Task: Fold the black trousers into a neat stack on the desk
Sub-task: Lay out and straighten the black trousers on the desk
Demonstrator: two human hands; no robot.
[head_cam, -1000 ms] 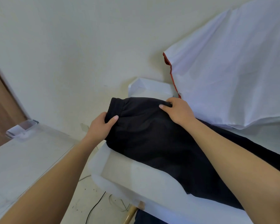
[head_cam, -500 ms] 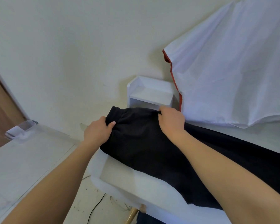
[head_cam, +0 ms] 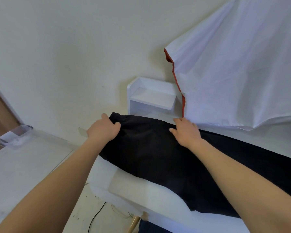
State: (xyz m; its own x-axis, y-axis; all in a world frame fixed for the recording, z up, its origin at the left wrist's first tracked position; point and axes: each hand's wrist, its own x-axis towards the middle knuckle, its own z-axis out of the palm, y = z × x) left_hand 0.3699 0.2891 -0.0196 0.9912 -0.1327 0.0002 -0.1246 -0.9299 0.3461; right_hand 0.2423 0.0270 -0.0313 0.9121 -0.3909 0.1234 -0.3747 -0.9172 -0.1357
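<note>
Your left hand (head_cam: 106,130) pinches the waistband corner of the trousers (head_cam: 158,153), thumb on top and fingers curled under the gathered edge, so that end stays anchored at the desk's (head_cam: 141,190) left end. Your right hand (head_cam: 187,132) lies on the far waist edge with fingers bent down over the cloth; whether they grip it or only press it flat cannot be told. Hands set apart across the waist keep the band taut and square, which suits laying the garment straight before a first fold. The trousers lie flat along the desk, waist at the left, legs running off to the right out of view; no fold shows yet. Behind the waist stands a white shelf (head_cam: 151,96), just beside a draped sheet (head_cam: 242,73) with a red edge. Keep the cloth clear of both when you fold.
</note>
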